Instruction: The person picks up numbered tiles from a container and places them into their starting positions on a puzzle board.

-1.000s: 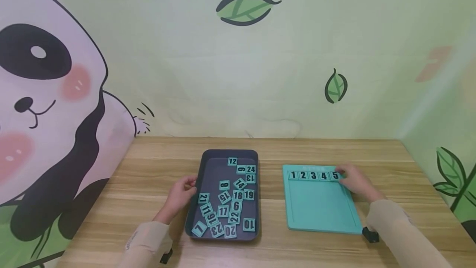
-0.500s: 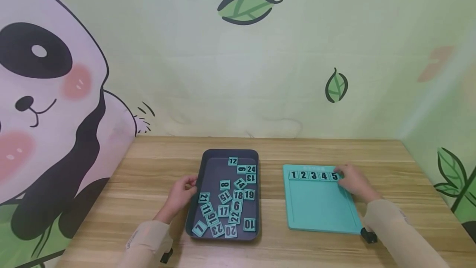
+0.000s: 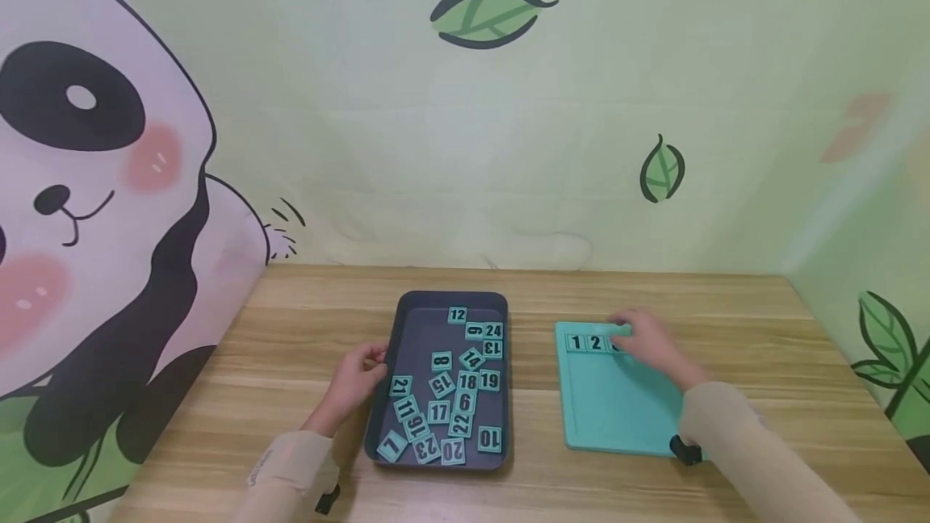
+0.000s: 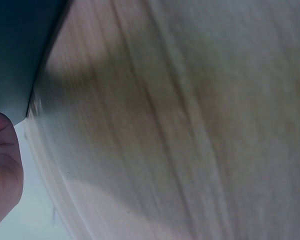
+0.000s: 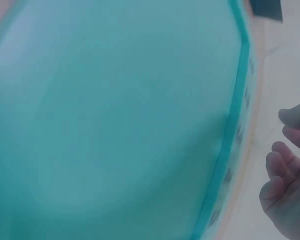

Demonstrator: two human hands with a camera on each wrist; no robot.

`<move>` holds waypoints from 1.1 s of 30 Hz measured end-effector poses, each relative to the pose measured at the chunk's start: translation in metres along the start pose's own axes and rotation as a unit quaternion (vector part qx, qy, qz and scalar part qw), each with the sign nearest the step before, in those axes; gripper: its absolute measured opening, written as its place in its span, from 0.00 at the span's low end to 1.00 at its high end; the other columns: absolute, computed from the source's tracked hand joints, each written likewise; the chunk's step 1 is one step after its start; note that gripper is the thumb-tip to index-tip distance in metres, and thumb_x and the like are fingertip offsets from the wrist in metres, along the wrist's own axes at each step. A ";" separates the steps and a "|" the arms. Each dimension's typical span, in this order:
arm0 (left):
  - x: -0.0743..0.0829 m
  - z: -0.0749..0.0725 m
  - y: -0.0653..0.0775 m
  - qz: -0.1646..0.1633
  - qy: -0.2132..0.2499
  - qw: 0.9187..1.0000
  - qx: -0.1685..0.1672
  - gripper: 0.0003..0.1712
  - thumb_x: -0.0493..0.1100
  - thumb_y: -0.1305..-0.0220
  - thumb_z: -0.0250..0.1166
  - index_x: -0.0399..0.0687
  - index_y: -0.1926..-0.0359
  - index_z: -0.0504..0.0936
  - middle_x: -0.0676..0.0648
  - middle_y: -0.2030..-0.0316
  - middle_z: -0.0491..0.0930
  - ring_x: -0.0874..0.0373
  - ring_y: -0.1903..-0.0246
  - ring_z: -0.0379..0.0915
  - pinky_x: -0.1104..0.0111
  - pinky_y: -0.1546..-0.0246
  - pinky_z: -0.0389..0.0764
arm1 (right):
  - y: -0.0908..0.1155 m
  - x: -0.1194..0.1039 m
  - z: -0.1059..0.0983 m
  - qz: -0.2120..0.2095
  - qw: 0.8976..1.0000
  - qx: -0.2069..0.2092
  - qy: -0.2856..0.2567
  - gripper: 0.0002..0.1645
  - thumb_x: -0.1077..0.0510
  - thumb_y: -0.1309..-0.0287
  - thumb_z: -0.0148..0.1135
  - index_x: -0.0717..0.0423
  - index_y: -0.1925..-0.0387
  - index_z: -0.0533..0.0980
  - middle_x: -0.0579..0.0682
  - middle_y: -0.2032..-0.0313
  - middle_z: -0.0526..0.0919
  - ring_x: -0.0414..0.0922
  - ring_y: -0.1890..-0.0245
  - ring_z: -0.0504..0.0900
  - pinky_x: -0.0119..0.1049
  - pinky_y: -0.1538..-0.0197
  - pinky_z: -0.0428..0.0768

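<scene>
A dark blue-grey tray [image 3: 417, 345] holds several turquoise number tiles, such as the 17 tile [image 3: 438, 412] and the 12 tile [image 3: 457, 315]. Against its left outer side rests my left hand [image 3: 352, 384], fingers loosely bent; the left wrist view has these fingers [image 4: 2, 137] at the tray wall. Over the top row of a turquoise board [image 3: 610, 410] is my right hand [image 3: 654, 347]. The 1 tile [image 3: 576, 343] and 2 tile [image 3: 596, 343] show, the 3 is partly covered, and the hand hides the rest. Thumb and fingers stand apart, holding nothing, in the right wrist view.
Both tray and board lie on a wood-grain table [image 3: 534, 426], with a strip of bare wood between them. A printed backdrop [image 3: 349, 103] with a panda and leaves rises behind the table.
My right hand has moved left along the top row, from the 5 tile to about the 3 and 4 tiles, now covering them. My left hand keeps its place at the tray.
</scene>
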State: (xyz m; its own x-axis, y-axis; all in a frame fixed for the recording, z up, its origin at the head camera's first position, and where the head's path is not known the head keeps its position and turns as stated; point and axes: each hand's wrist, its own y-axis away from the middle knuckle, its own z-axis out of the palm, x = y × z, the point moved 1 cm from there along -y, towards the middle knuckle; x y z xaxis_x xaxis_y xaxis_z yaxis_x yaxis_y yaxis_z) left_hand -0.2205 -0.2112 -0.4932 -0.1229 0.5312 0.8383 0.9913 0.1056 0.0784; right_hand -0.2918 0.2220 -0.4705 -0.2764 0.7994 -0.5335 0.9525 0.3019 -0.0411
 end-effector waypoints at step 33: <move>-0.003 0.000 0.000 0.015 0.011 1.000 0.011 0.20 0.30 0.46 0.54 0.36 0.50 0.72 0.39 0.61 0.73 0.50 0.62 0.74 0.67 0.72 0.77 | -0.047 -0.155 0.071 -0.105 0.988 -0.099 -0.059 0.17 0.58 0.46 0.55 0.59 0.55 0.75 0.53 0.54 0.76 0.49 0.49 0.73 0.43 0.47 0.72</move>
State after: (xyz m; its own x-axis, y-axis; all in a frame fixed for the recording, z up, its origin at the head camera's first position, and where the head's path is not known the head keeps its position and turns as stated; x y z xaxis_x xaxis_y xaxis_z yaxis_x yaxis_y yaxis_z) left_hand -0.2199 -0.2123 -0.4957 -0.0914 0.5164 0.8515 0.9933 0.1074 0.0415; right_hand -0.2846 0.0463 -0.4460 -0.4380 0.6453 -0.6259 0.8281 0.5605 -0.0017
